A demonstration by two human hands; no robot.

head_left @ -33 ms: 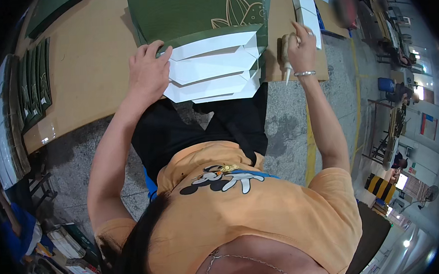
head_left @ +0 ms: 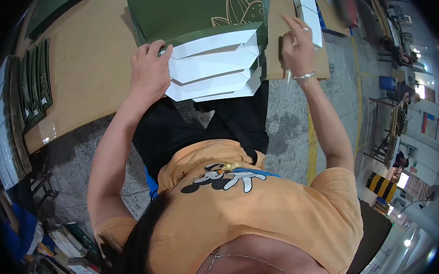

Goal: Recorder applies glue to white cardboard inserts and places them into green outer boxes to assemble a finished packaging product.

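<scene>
My left hand [head_left: 149, 71] rests on the left side of a green paper bag [head_left: 191, 10], its thumb at the ends of the white flaps [head_left: 210, 67]. Several of these flaps lie staggered along the near table edge, one below another. On the right, my right hand [head_left: 298, 49] is closed round a glue bottle [head_left: 289, 76], with the index finger sticking out. Only the pale nozzle shows below that hand, pointing toward me; the bottle's body is hidden.
A bundle of long white strips [head_left: 308, 13] lies beyond my right hand. Several green folded bags [head_left: 36, 80] stand in a row at the left of the brown table [head_left: 84, 60]. A stack of bundled sheets [head_left: 2, 120] is at the far left.
My right hand has shifted slightly left over the glue bottle and now covers its body. The left hand and the bag have hardly moved.
</scene>
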